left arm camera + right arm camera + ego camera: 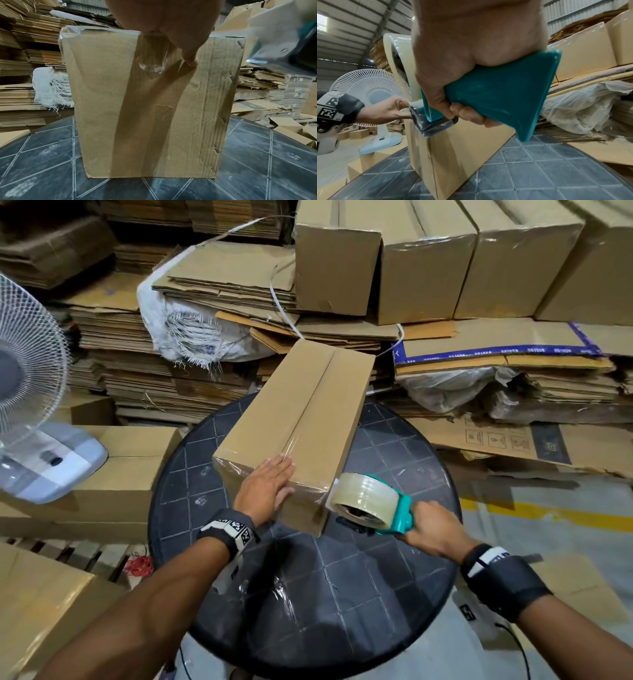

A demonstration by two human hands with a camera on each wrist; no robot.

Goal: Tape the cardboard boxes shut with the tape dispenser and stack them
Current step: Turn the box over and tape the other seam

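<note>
Fingers of the left hand [265, 486] lie straight and together, flat on the top of the cardboard box [298, 419] at its near end, thumb hanging over the near face. Fingers of the right hand [433, 529] are curled tight round the teal handle of the tape dispenser [371, 506]; in the right wrist view the knuckles wrap the handle fully.

Box lies long on the round black table [376, 577], near end toward the table's middle, far end overhanging the far edge. Clear tape [291, 440] runs partway along the centre seam and down over the near face. More clear tape is wrapped along the near top edge and corners.

Dispenser's roll [363, 491] touches the box's near right corner; the black blade end sits against that top corner in the right wrist view.

Around the table: stacks of flattened cardboard [137, 364], a row of upright taped boxes [428, 261] behind, a white fan [30, 364] on a box at left.
</note>
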